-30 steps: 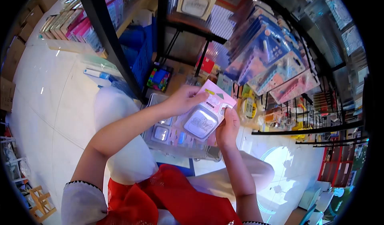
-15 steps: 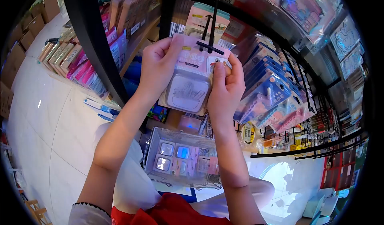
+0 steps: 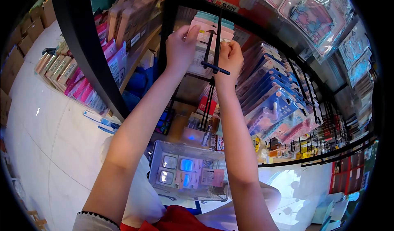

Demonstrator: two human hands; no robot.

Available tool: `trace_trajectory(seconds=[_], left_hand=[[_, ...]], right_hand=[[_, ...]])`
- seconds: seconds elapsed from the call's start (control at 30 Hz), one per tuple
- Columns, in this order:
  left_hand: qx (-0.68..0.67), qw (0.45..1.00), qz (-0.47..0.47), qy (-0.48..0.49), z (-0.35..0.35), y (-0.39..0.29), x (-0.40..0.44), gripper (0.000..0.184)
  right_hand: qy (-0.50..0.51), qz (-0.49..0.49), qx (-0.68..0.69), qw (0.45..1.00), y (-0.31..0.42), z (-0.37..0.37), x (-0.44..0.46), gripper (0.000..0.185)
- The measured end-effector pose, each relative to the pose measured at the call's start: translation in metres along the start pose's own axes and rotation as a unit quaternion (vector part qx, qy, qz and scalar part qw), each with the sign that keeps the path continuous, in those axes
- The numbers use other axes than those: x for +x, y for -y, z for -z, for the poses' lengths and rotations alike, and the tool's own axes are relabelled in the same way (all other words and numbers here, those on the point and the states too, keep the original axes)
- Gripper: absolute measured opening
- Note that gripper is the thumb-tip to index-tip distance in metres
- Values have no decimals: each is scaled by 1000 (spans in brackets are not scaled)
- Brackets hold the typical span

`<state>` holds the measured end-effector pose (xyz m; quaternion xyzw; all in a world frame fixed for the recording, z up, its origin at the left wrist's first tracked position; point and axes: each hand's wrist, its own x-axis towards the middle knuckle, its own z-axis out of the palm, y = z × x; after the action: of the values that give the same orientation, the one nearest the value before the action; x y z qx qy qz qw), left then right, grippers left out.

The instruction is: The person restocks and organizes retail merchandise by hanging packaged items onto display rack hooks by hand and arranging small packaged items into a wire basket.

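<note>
A pink-carded blister pack (image 3: 200, 62) with a clear front hangs on a black display hook (image 3: 216, 50), against similar packs with teal-topped cards (image 3: 213, 18). My left hand (image 3: 180, 48) pinches the card's upper left edge between thumb and fingers. At the right edge, my right hand (image 3: 230, 62) is closed with its fingers curled round the card, partly hiding it. The hook's crossbar tip juts out toward me between my wrists. Below my forearms, a wire basket (image 3: 158, 181) contains several similar packs with square clear fronts (image 3: 169, 162).
Blue and pink carded packs (image 3: 273, 104) hang on hooks to the right. A black rack post (image 3: 84, 54) rises at the left, beside stacked boxed goods (image 3: 65, 69). Clear-bagged items (image 3: 314, 15) hang at upper right. A curved black rail (image 3: 312, 159) crosses the lower right.
Both my hands have moved away from me, pushing the pink-carded pack back along the hook toward the other packs. More of the hook's front end now shows.
</note>
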<state>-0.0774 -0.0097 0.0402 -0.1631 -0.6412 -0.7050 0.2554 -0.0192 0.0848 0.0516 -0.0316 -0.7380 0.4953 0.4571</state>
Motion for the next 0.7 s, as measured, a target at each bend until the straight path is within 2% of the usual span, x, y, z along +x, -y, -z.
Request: trace_trajectory(seconds=[0.17,0.2,0.23,0.27,0.33,0.37,0.43,0.47,0.5,0.53,0.57,0.6,0.63,0.7], left_hand=[[108,991,-47,-65,-2,-3,-4,25],[108,994,-2,-30,2,-4,-6,25],[114,992,-29,-34,7,-4,-10,27],[120,990,-57,-39,12,-1,-16,30],[170,979,-97,-53,23,3,-35,42],[172,977,-120,-46,31,4,-48,42],[179,973,-144,-24,50,-8,-83,41],[168,978,-120,24,59,-15,-101,38],[169,976,-101,89,68,-18,-118,30],[179,967,-58,172,75,-29,-133,26],[185,950,-22,251,79,-37,-144,22],[227,922,-130,287,83,-36,-153,21],[308,866,-238,313,87,-35,-158,25],[311,839,-280,348,87,-26,-172,27]], right_hand=[[-32,19,-33,999,-1,-1,-4,15],[-34,29,-41,998,1,2,-8,16],[-36,37,-48,997,4,6,-13,16],[-4,-28,-1,1000,10,14,-22,21],[-18,70,0,997,11,29,-53,29],[-24,117,-1,993,9,38,-72,33],[73,217,-38,973,5,70,-122,42],[147,258,-55,953,2,91,-150,46],[240,254,-24,937,-14,107,-184,45],[302,309,-3,902,-27,120,-211,44],[381,274,-39,882,-40,135,-240,44],[450,248,-71,855,-54,147,-268,44],[515,221,-100,822,-66,155,-293,44],[553,77,-152,815,-84,161,-333,44]])
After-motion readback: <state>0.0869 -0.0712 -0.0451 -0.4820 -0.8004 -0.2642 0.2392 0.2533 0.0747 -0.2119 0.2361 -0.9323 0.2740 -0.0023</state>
